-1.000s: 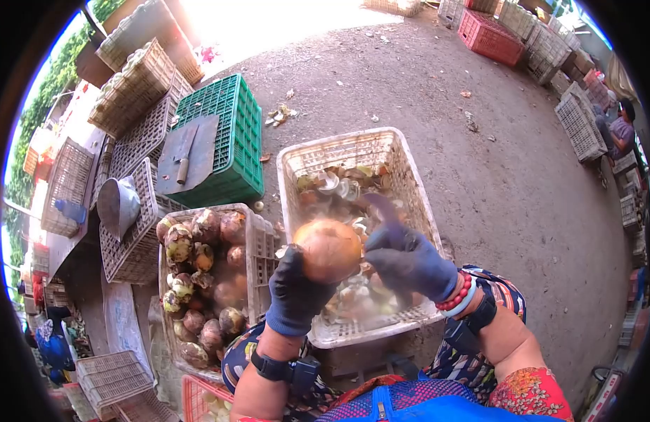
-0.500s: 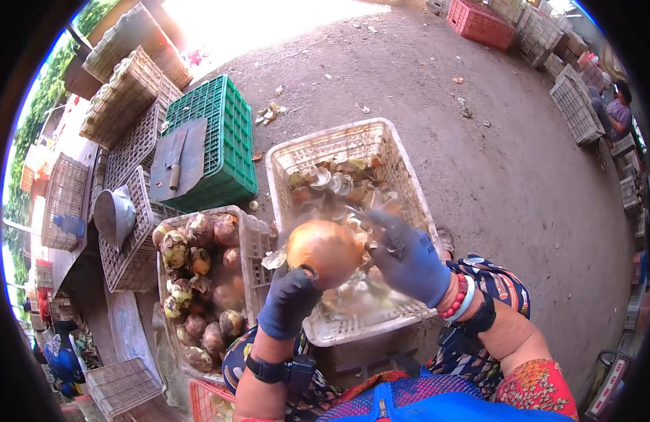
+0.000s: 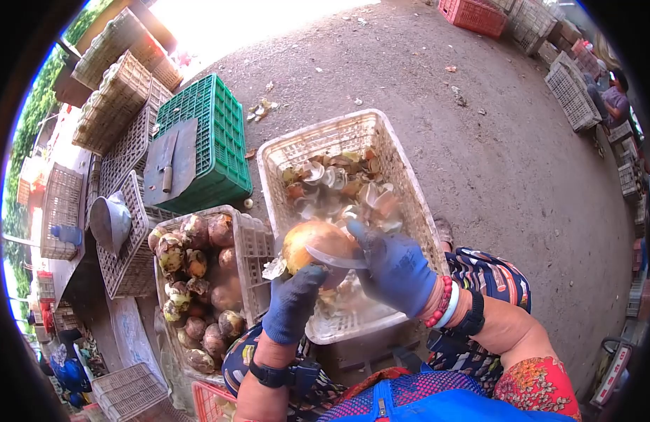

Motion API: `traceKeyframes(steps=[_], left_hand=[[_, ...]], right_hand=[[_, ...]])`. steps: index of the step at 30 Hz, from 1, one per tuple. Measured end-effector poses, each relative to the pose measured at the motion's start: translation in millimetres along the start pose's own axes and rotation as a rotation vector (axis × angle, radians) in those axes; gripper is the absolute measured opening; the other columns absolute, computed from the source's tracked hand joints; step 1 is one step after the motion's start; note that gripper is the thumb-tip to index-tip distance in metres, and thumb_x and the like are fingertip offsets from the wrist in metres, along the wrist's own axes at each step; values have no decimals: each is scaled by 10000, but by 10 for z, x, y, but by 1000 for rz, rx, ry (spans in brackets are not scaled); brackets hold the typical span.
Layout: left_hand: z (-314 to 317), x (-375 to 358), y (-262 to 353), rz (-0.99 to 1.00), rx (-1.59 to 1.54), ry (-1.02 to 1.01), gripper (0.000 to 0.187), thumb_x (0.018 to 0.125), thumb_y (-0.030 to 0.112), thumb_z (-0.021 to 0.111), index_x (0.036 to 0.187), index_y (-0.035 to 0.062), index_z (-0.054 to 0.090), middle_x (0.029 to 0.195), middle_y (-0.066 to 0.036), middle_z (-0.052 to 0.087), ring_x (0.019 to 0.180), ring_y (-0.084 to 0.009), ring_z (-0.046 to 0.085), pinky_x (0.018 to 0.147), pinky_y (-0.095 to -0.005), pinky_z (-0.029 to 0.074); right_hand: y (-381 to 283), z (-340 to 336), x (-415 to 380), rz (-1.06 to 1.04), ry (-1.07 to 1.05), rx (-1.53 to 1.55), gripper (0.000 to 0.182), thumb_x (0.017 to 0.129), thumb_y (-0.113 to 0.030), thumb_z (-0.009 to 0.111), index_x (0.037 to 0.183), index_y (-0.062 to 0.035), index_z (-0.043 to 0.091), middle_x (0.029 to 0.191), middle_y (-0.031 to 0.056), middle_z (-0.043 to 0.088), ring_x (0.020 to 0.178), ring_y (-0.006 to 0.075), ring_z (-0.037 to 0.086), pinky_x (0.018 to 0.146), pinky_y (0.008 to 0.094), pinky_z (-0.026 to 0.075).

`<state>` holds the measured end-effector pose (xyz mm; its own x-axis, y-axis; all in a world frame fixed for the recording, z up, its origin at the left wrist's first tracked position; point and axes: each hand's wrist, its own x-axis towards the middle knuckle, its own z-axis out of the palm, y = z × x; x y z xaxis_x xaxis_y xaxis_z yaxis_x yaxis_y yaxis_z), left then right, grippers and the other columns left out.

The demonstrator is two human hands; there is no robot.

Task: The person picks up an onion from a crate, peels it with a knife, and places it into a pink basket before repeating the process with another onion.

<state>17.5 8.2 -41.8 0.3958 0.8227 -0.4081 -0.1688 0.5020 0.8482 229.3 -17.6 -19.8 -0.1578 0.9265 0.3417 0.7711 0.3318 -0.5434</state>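
Observation:
A large golden onion (image 3: 312,241) hangs over a white crate (image 3: 423,204) that holds loose peelings (image 3: 342,184). My left hand (image 3: 294,301), in a blue glove, grips it from below and the left, with a scrap of pale skin beside the thumb. In my blue-gloved right hand (image 3: 401,271) is a small curved knife, its blade (image 3: 335,260) lying across the onion's near side. The knife's handle is hidden in the fingers. To the left, another crate (image 3: 258,257) is filled with unpeeled onions (image 3: 226,295).
A green crate (image 3: 230,141) carries a dark board (image 3: 188,151) with a knife (image 3: 167,169). Left of it a metal bowl (image 3: 111,224) rests on stacked crates. A red crate (image 3: 207,401) is near my left forearm. A person (image 3: 615,102) sits at the far right.
The knife blade now shows across the onion, where motion blur hid it before. My right hand has turned and moved slightly left and down. The whole view has shifted a little.

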Motion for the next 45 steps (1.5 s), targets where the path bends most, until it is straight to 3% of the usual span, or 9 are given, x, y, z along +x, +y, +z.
traceKeyframes(steps=[7,10,17,25,34,37,39,43,45], left_hand=[[191,-32,122,192,22,113,509,837,4,714,1309,48,528,1193,-97,616,1038,-183,622,890,-324,539],[251,-68,111,76,109,189,736,785,-24,739,1422,70,383,1274,-116,551,1084,-207,599,904,-333,543],[171,-62,108,132,-203,51,712,763,-19,743,1392,69,421,1235,-113,587,1099,-191,594,937,-340,526],[184,-166,161,126,44,85,680,788,156,770,1372,58,437,1236,-103,570,1111,-220,596,964,-372,518],[345,-250,190,146,-96,-54,710,774,148,738,1404,92,414,1271,-87,559,1145,-213,584,981,-348,496],[181,-306,205,148,-82,31,703,741,83,716,1389,85,444,1252,-82,575,1131,-209,594,965,-350,505],[16,-300,185,286,73,117,439,785,12,676,1210,67,575,1058,-77,637,982,-214,639,880,-331,528],[-187,-242,111,734,876,192,197,842,1,662,1029,61,641,905,-97,648,856,-259,655,788,-324,539],[-257,-187,22,648,653,183,149,854,15,669,994,62,642,877,-100,637,829,-270,651,766,-323,539]], right_hand=[[-38,164,-45,18,-25,4,544,834,-140,652,1318,29,471,940,214,648,761,364,671,682,440,533],[-27,223,-49,40,-114,-56,495,860,-155,627,1288,46,482,940,217,644,774,360,674,688,434,533],[195,425,-87,-135,-20,-68,473,835,-115,613,1272,27,498,930,190,638,761,344,654,654,432,524],[176,449,-62,-98,79,-31,422,836,-141,638,1223,-19,524,876,164,640,735,328,651,617,431,513],[234,276,-23,12,-75,0,387,879,-225,668,1235,-97,583,1065,139,644,857,303,665,718,410,535],[773,541,-119,80,12,-232,360,865,-193,641,1176,-28,563,873,165,661,729,331,675,629,433,539],[895,468,-209,78,11,-231,341,870,-168,629,1167,-18,552,829,177,658,714,352,669,637,434,545],[470,236,-69,297,-181,353,313,967,-261,611,1166,-21,586,856,182,665,697,312,667,631,402,518],[196,200,-24,428,-196,905,343,1013,-312,584,1211,-33,610,760,54,616,652,157,580,613,348,482]])
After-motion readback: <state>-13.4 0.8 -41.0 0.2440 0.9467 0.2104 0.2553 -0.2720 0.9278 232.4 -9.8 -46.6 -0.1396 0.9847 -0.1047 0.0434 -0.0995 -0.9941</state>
